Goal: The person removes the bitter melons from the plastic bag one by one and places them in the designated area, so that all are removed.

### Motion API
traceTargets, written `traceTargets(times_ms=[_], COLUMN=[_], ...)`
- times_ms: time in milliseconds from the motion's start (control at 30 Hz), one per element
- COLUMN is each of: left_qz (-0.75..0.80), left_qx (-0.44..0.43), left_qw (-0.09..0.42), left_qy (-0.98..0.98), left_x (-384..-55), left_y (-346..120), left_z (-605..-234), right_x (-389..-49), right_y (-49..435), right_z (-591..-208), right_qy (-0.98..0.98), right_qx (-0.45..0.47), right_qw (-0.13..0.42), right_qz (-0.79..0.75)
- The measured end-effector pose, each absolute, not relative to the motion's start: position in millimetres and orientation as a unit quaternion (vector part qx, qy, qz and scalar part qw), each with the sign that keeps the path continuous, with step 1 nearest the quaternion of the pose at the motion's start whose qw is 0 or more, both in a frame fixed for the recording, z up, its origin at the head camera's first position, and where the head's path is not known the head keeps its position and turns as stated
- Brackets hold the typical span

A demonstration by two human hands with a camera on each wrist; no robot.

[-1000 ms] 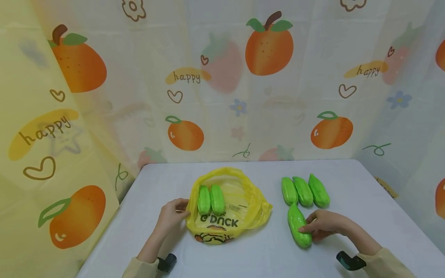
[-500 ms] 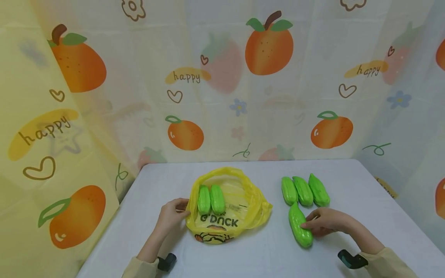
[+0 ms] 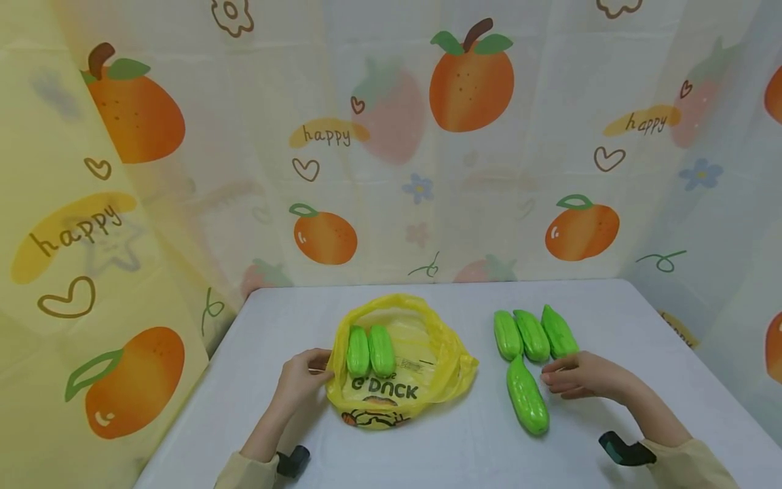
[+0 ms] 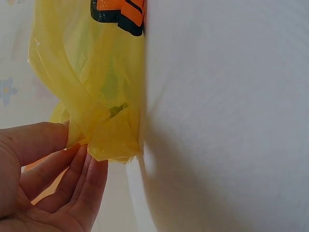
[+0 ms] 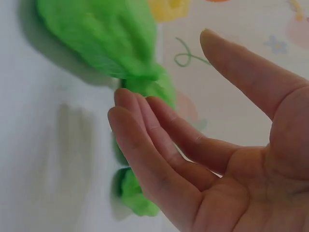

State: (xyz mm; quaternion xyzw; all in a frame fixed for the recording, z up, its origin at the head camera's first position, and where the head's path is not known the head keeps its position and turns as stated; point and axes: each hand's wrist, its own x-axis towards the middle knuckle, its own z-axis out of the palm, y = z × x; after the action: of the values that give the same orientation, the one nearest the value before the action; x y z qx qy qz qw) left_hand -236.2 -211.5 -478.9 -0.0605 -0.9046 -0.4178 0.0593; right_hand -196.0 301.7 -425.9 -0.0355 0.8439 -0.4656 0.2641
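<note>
My left hand (image 3: pixel 302 377) pinches the left edge of a yellow plastic bag (image 3: pixel 449 367); in the left wrist view the thumb and fingers (image 4: pixel 46 142) meet at the gathered plastic. The bag lies with its mouth open, and two glossy green cucumber-shaped vegetables (image 3: pixel 382 351) sit side by side in it. My right hand (image 3: pixel 589 377) hovers beside a longer green vegetable (image 3: pixel 527 399), holding nothing, with thumb and fingers apart in the right wrist view. Behind are three more green vegetables (image 3: pixel 531 336) in a row, the rightmost partly covered by the right hand.
A white-covered table (image 3: pixel 427 462) carries everything. Behind it and at both sides hang fruit-printed curtains (image 3: pixel 391 204). Each wrist wears a black camera, such as the right wrist camera (image 3: pixel 626 449).
My right hand has let go of the front green vegetable and moved up and right. That vegetable has shifted slightly right. The left hand and bag stay put.
</note>
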Motion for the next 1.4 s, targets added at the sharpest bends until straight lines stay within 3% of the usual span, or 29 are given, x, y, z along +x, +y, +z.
traceTargets(times_ms=[500, 1400], left_qz=[-0.415, -0.417], left_qx=[-0.06, -0.057], left_qw=[0.061, 0.068], left_qy=[-0.906, -0.905], left_x=[-237, -238], left_y=[-213, -210], left_z=[-481, -479], right_x=[-216, -262], right_y=[268, 153], right_z=[-405, -408], right_qy=[0.868, 0.806], right_qx=[-0.015, -0.03], right_qw=[0.163, 0.169], right_qz=[-0.469, -0.567])
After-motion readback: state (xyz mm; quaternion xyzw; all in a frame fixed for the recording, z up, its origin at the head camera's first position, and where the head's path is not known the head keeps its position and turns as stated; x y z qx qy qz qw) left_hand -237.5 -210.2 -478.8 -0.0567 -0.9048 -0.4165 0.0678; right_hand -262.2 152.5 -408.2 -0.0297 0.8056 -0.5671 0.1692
